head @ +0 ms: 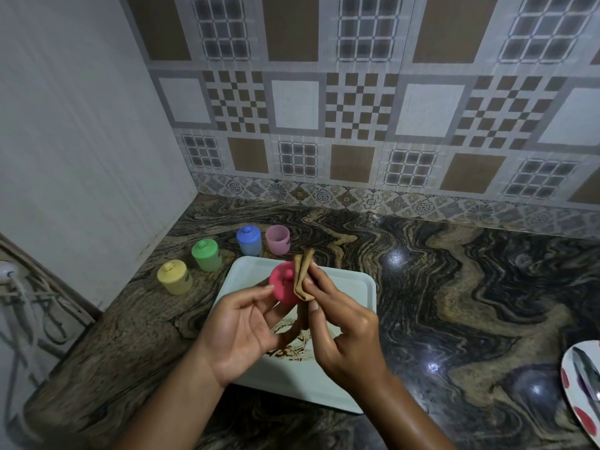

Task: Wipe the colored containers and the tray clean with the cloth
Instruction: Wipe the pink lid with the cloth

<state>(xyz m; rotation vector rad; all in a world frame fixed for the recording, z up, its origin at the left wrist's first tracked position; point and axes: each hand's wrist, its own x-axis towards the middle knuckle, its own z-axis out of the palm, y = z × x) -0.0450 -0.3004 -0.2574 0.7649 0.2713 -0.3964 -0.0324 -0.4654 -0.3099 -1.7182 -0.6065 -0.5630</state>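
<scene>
My left hand point(242, 329) holds a pink-red lid point(281, 284) with a small knob, raised above the pale tray point(354, 290). My right hand point(341, 323) pinches a folded tan cloth point(302, 277) against the lid's right edge. Brown smears point(293, 349) mark the tray between my hands. Behind the tray stand a yellow container point(173, 277), a green container point(206, 254) and a blue container point(249, 241), each lidded, and a pink container point(278, 239) without a lid.
The tray lies on a dark swirled stone counter point(454, 287) in a corner, with a plain wall on the left and a tiled wall behind. A white plate with red spots point(581, 384) sits at the right edge. Cables hang at the far left.
</scene>
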